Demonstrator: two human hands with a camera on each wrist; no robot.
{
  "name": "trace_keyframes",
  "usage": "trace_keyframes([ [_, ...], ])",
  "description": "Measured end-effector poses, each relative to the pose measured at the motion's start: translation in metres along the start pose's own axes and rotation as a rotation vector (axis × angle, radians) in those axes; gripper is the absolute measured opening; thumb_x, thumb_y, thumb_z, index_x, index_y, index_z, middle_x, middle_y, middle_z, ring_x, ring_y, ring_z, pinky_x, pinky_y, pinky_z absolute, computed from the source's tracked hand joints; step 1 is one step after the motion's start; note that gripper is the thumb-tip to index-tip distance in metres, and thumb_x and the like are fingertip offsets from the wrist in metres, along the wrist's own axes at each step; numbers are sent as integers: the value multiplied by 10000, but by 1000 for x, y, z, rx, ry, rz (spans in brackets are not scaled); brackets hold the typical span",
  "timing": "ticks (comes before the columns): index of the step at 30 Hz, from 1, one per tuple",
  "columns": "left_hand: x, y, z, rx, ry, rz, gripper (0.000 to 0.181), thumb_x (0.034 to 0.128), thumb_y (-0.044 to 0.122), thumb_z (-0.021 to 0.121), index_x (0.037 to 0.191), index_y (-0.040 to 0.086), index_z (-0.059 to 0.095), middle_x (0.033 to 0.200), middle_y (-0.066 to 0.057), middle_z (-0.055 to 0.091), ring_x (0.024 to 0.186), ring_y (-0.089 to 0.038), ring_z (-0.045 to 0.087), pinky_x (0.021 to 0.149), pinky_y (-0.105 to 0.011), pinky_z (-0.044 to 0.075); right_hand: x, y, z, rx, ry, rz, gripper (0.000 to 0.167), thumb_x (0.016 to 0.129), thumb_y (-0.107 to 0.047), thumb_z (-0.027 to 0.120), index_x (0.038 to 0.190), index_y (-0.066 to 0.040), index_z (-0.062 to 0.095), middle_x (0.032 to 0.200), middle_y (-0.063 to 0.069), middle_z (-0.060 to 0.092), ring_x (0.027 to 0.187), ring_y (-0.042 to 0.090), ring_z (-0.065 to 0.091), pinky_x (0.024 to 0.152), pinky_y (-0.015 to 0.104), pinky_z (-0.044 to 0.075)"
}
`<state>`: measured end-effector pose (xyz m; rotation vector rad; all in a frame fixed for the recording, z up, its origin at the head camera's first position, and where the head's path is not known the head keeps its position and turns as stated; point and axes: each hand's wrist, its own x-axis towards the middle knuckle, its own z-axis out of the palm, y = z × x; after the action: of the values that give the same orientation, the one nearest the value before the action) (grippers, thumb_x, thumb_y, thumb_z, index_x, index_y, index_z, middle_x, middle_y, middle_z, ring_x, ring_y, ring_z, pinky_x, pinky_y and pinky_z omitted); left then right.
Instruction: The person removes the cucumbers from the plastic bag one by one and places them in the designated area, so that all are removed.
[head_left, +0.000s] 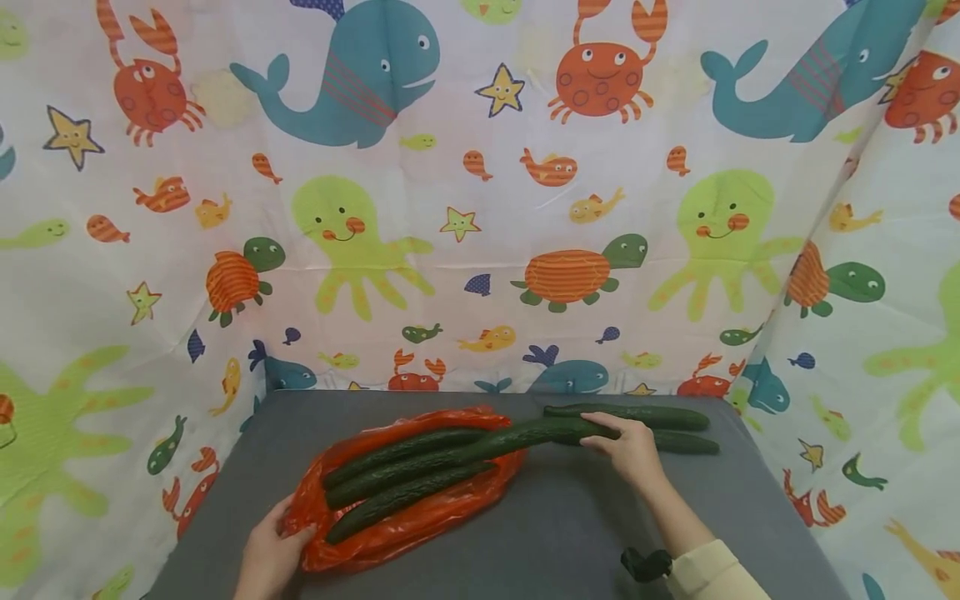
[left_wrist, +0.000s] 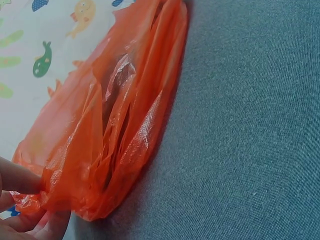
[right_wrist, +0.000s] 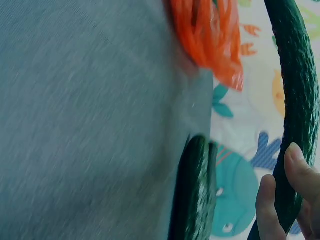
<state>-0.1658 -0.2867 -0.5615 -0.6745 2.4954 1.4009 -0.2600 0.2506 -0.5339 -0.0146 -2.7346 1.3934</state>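
The right hand [head_left: 628, 450] grasps the held cucumber [head_left: 536, 432] near its right end, thumb and fingers on opposite sides. The long axis of the held cucumber runs left to right on a slight slant; its left end points to the near left, over the right-hand mouth of the red bag [head_left: 431, 521]. Contact between that end and the contents cannot be determined. The left hand [head_left: 272, 546] pinches the gathered film at the near-left end of the bag. Three bagged cucumbers [head_left: 405, 468] lie inside, side by side, long axes slanting from near left to far right. At the far right of the desk [head_left: 540, 533], two loose cucumbers [head_left: 645, 414] lie roughly parallel, axes left to right; the held cucumber partly covers the nearer one. Behind the desk hangs a curtain [head_left: 465, 292] printed with sea animals.
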Motion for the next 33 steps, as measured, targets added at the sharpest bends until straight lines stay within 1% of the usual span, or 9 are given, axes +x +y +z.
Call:
trace_keyframes([
  [2,0,0,-1,-5,0,-8,754,959,213,684,1551,-31,286,1475,-388,397,1261,-549,500,804,-487,587,-1,8,-5,-11,-1,14,470,835,-253,821,1292,-233,715,1090,126,770,661,235,713,417,280,335],
  [5,1,1,-1,-17,-4,-18,753,960,214,686,1553,-26,288,1478,-388,395,1268,-542,500,824,-499,581,-3,19,-14,-10,3,50,468,846,-244,814,1302,-231,708,930,115,789,774,299,758,400,280,297],
  [9,2,2,-1,-18,-11,-17,772,968,239,680,1566,-20,267,1507,-390,345,1295,-555,464,863,-520,568,-5,31,-23,-20,20,78,473,858,-265,806,1318,-240,698,881,121,788,800,304,761,400,287,286],
  [12,3,2,-1,-21,-17,-13,793,969,259,680,1573,-23,249,1513,-395,327,1300,-564,450,873,-527,565,-7,38,-30,-44,40,79,483,858,-273,805,1326,-236,692,897,123,788,788,280,761,401,296,300],
  [18,3,1,2,-48,-13,-21,779,969,233,683,1568,-23,257,1492,-392,365,1280,-544,483,847,-497,582,-10,54,-43,-57,60,98,476,855,-253,812,1316,-227,700,931,129,787,774,267,761,398,296,307],
  [23,2,2,2,-41,-13,-23,781,970,242,683,1570,-19,256,1499,-392,351,1288,-553,465,866,-516,571,-11,73,-53,-71,73,115,472,847,-256,821,1304,-223,709,899,105,790,749,251,759,388,297,312],
  [29,2,-1,0,-37,-14,-33,792,968,260,688,1573,-14,256,1507,-389,341,1292,-554,462,859,-521,570,-11,94,-61,-116,75,143,497,828,-273,837,1303,-198,708,807,69,785,679,202,741,419,300,384],
  [31,2,-2,0,-35,-10,-32,786,968,257,686,1571,-12,262,1504,-385,355,1291,-545,475,841,-500,581,-12,100,-62,-127,67,145,503,825,-279,840,1302,-189,708,818,72,786,669,177,737,431,302,407],
  [33,2,-2,0,-40,-8,-28,785,966,259,689,1569,-13,267,1495,-384,372,1290,-536,487,823,-482,590,-13,106,-63,-128,61,153,500,824,-271,841,1299,-187,710,871,93,790,676,157,740,437,306,423],
])
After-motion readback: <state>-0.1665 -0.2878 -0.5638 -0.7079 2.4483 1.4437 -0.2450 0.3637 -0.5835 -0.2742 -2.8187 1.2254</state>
